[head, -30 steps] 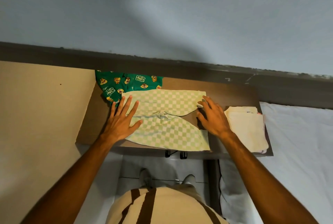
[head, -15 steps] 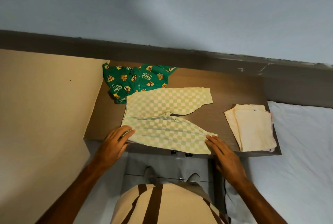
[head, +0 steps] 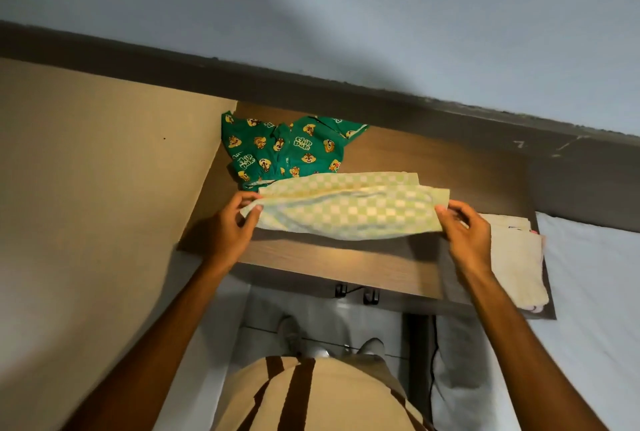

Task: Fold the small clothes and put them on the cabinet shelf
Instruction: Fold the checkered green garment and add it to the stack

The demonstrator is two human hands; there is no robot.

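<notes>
Three lots of cloth on one worktop — one green-checked garment, one dark green cartoon-print garment, and one folded cream pile whose piece count cannot be told. Two hands — left hand, right hand. Two shoes.

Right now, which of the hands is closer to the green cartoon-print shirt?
Left. The left hand grips the checkered cloth just below the green cartoon-print shirt; the right hand holds the far end.

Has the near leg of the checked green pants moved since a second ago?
Yes. The checked green pants had their near leg lying by the wooden surface's front edge; both hands have carried it away from that edge onto the far leg, toward the green printed garment.
</notes>
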